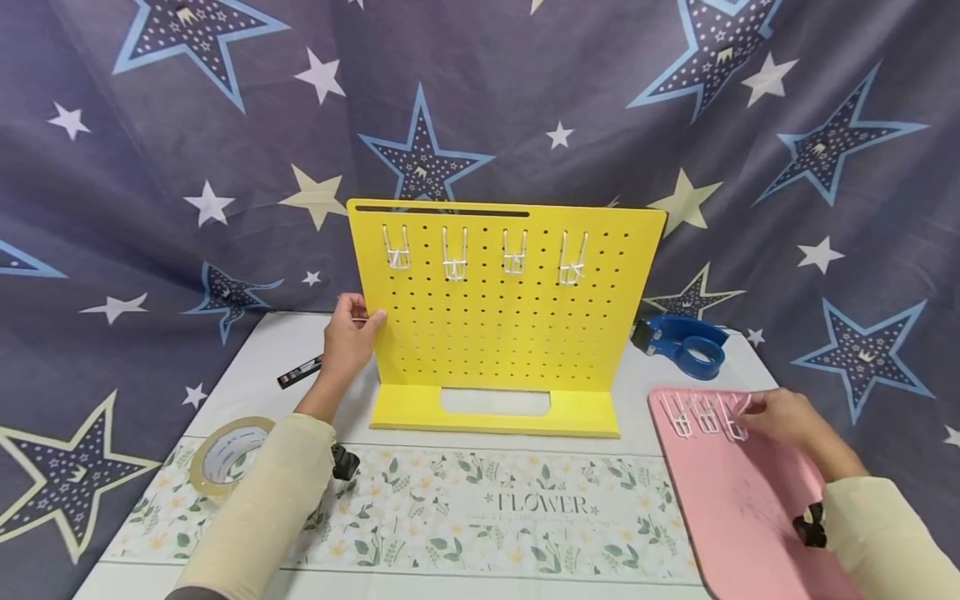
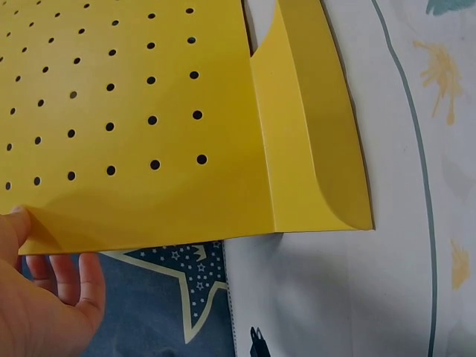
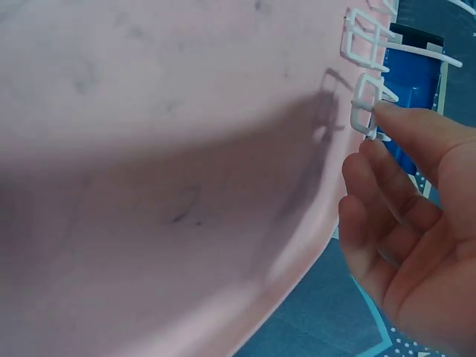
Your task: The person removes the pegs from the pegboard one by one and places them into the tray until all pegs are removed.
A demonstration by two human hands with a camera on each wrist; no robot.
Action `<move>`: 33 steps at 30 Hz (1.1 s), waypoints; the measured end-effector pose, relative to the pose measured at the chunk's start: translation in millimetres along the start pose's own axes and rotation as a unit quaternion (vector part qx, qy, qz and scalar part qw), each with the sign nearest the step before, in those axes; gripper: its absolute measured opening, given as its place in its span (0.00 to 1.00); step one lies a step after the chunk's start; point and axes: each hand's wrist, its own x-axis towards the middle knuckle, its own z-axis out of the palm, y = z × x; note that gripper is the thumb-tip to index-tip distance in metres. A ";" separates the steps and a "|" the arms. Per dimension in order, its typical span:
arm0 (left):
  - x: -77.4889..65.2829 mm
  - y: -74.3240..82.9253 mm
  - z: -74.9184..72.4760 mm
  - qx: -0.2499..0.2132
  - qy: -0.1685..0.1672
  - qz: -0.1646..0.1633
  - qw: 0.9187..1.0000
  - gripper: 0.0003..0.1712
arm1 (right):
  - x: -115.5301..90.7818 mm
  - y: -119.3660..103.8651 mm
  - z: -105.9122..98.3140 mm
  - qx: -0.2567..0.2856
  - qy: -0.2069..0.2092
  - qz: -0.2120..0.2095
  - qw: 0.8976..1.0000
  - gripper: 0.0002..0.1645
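A yellow pegboard (image 1: 630, 283) stands upright on its base, with several white wire hooks (image 1: 454, 270) fitted along its upper rows. My left hand (image 1: 351, 337) grips its left edge. In the left wrist view the thumb (image 2: 15, 223) lies on the front face, the other fingers behind the edge. At the right, a pink board (image 1: 750, 500) carries white hooks (image 1: 681, 417) near its far edge. My right hand (image 1: 787, 421) pinches the rightmost white hook (image 1: 738, 430) there. In the right wrist view, thumb and index finger meet at that white hook (image 3: 355, 111).
A blue tape dispenser (image 1: 686, 342) lies behind the pink board. To the left are a roll of tape (image 1: 206, 467) and a small black box (image 1: 298, 372). A flower-print runner (image 1: 480, 500) crosses the white table (image 1: 285, 333). A starry curtain (image 1: 510, 50) hangs behind.
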 end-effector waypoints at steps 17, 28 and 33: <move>-1.2 -0.3 0.1 0.003 -0.001 -0.001 1.000 0.17 | 1.0 11.1 5.9 0.001 -0.005 0.011 1.000 0.09; -1.5 -0.7 1.5 -0.003 0.003 0.007 1.000 0.16 | 3.1 8.3 5.4 -0.004 -0.025 0.030 0.999 0.10; -1.8 -0.2 1.6 -0.002 0.004 0.007 1.000 0.16 | 3.8 8.6 4.4 0.013 -0.040 0.051 0.998 0.11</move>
